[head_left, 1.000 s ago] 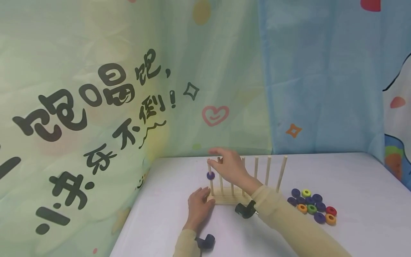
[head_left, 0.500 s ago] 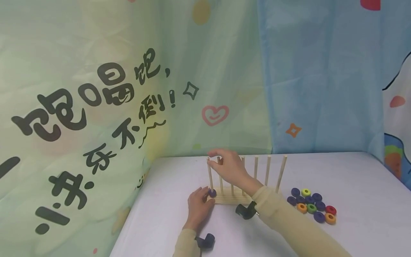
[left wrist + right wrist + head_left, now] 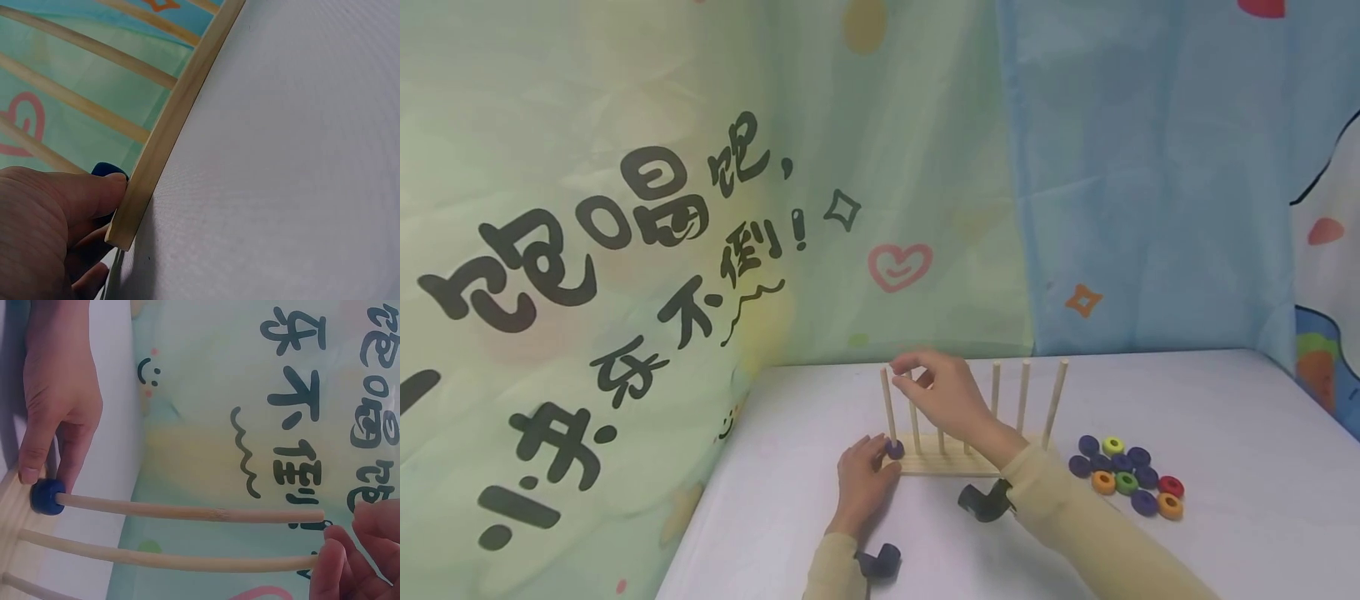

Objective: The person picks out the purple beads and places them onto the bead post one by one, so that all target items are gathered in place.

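Note:
A wooden peg rack (image 3: 925,466) with several upright dowels stands on the table. One dark blue ring bead (image 3: 47,496) sits at the foot of its leftmost dowel (image 3: 187,510). My left hand (image 3: 863,485) grips the left end of the rack's base, the thumb (image 3: 103,195) on the near side right beside the bead. Up at the dowel tops is my right hand (image 3: 953,398), its thumb and fingers parted with nothing between them. In the right wrist view its fingertips (image 3: 328,556) are just off the ends of the two leftmost dowels.
Loose ring beads in blue, yellow, orange, green and red lie in a cluster right of the rack, among them a red bead (image 3: 1171,487). The white table (image 3: 1225,408) ends at a printed cloth backdrop (image 3: 955,167).
The blue bead has dropped from partway down the leftmost dowel to its base. My right hand has shifted slightly right, away from that dowel's top. My left hand stays put.

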Tool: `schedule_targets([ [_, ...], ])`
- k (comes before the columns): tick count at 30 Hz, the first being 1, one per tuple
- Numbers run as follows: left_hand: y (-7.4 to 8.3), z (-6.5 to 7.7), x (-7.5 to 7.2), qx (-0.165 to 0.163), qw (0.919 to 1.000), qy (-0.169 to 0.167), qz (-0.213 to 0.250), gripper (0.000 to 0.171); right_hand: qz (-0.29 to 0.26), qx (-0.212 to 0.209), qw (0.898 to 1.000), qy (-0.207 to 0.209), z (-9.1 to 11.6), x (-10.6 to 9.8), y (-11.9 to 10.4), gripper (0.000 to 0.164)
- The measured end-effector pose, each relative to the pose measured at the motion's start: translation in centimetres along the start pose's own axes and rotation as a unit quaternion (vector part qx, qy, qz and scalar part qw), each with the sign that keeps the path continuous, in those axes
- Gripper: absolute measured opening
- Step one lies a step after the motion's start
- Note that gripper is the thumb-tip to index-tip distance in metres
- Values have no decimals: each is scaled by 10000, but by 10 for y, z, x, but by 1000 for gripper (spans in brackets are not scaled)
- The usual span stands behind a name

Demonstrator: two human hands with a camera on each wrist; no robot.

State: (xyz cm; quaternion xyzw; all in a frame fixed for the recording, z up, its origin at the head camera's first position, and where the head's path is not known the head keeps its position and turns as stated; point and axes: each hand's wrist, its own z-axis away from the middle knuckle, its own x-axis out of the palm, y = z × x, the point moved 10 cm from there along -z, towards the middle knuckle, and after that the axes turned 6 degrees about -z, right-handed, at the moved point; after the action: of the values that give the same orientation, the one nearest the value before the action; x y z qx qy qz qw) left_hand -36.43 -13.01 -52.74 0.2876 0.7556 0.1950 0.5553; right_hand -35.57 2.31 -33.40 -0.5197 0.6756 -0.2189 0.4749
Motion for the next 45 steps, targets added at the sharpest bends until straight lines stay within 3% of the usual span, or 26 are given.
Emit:
schedule_targets([
  [11,0,0,-1,36,10000,56,-67,40,-12,-32,9999,-110,20,0,11,17],
  [16,-1,0,0,-66,10000,-4,-9,41,9,196,9997,-150,33,2,29,16],
  [23,0,2,-2,48,9999,103,-15,42,113,594,9980,-163,57,7,64,15],
  [34,-2,1,1,-109,9998,-50,126,44,505,1216,9912,140,92,2,116,13],
  [45,-10,0,7,-302,9994,-137,132,43,352,1758,9832,333,120,-14,143,14],
])
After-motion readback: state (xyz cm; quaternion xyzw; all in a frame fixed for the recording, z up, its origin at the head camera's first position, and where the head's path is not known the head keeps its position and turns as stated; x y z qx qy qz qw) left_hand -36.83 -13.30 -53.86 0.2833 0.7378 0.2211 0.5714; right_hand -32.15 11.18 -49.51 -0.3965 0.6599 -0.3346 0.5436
